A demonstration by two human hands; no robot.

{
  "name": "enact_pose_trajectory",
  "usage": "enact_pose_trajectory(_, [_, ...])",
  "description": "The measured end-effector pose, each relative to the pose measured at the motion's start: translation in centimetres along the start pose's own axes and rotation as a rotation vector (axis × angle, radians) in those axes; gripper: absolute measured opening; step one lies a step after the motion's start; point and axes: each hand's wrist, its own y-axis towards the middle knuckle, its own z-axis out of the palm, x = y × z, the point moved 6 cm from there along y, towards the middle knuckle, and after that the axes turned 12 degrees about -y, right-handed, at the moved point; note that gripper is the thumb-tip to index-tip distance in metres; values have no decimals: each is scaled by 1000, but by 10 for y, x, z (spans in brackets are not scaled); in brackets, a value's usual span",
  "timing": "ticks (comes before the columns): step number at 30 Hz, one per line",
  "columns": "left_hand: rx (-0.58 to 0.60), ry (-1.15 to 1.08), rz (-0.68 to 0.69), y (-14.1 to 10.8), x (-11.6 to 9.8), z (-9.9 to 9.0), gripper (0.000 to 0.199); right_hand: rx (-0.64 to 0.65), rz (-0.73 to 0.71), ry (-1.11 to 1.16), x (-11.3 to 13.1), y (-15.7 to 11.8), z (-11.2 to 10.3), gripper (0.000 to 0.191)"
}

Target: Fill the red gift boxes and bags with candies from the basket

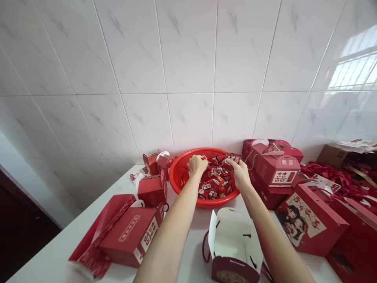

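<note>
A red plastic basket [174, 177] holds many small wrapped candies [214, 181] in red and dark wrappers. My left hand [197, 164] reaches over its left part with the fingers curled closed. A bit of red shows at those fingertips, but what they hold is hidden. At the right rim, my right hand [240, 175] grips dark red candy packets [233, 158] between thumb and fingers. Nearer to me, between my forearms, stands an open gift box [232, 236] with a white inside, slots in its walls and a dark red cord; no candy shows in it.
Closed red gift boxes [126, 234] and a folded red bag [100, 232] lie at the left. More boxes [277, 169] are stacked at the right, with a larger printed box [312, 220] and dark red ribbons [330, 173] beyond. A tiled wall [188, 78] backs the white table [55, 251].
</note>
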Motion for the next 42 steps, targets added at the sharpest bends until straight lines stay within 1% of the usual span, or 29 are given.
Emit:
enact_pose_trajectory(4, [-47, -152, -25, 4, 4, -1, 14, 3, 12, 11, 1, 0, -1, 23])
enact_pose_trajectory(7, [-47, -253, -38, 8, 7, 3, 15, 8, 22, 26, 2, 0, -1, 23])
enact_pose_trajectory(12, [-40, -364, -9, 12, 5, 7, 17, 4, 32, 57, 2, 0, -1, 23])
enact_pose_trajectory(14, [-83, -373, 5, 11, 4, 3, 14, 7, 28, 67, 2, 1, -1, 22])
enact_pose_trajectory(15, [-122, -374, 13, 11, 4, -1, 11, 10, 26, 72, 2, 1, -1, 23])
enact_pose_trajectory(16, [-173, -367, 33, 9, 2, -5, 12, 12, 23, 75, 2, 1, -1, 23])
enact_pose_trajectory(18, [-269, -308, 120, 6, -3, -13, 25, 15, 19, 82, 2, 1, -2, 23])
enact_pose_trajectory(19, [-262, -242, 186, 4, -8, -13, 29, 16, 19, 84, 1, 1, -2, 23])
enact_pose_trajectory(20, [-198, -160, 260, 3, -14, -8, 32, 15, 18, 86, 1, 2, -2, 23])
enact_pose_trajectory(21, [-85, -77, 333, 2, -20, 0, 34, 14, 18, 88, 1, 2, -2, 23])
enact_pose_trajectory(23, [220, 49, 433, -4, -25, 25, 36, 7, 17, 93, 1, 2, -2, 23])
enact_pose_trajectory(24, [370, 88, 459, -9, -25, 37, 36, 2, 17, 94, 1, 2, -3, 22])
enact_pose_trajectory(25, [497, 121, 471, -14, -24, 49, 36, -1, 17, 94, 1, 2, -3, 22])
enact_pose_trajectory(27, [685, 206, 462, -23, -20, 67, 39, -3, 19, 91, 0, 3, -4, 21])
enact_pose_trajectory(28, [753, 258, 454, -27, -17, 74, 42, -1, 19, 89, 0, 3, -4, 21])
enact_pose_trajectory(30, [824, 353, 444, -31, -14, 84, 50, 7, 19, 88, 0, 3, -3, 21])
enact_pose_trajectory(32, [849, 420, 448, -33, -14, 88, 55, 13, 18, 89, 0, 4, -3, 21])
enact_pose_trajectory(34, [865, 460, 455, -34, -14, 90, 55, 14, 19, 91, -1, 4, -3, 21])
enact_pose_trajectory(36, [869, 479, 461, -34, -15, 90, 48, 12, 24, 96, 0, 3, -3, 22])
enact_pose_trajectory(40, [843, 454, 479, -37, -19, 89, 19, 15, 34, 116, 1, 2, -2, 22])
enact_pose_trajectory(42, [820, 416, 480, -37, -19, 87, 9, 19, 35, 122, 2, 1, -2, 22])
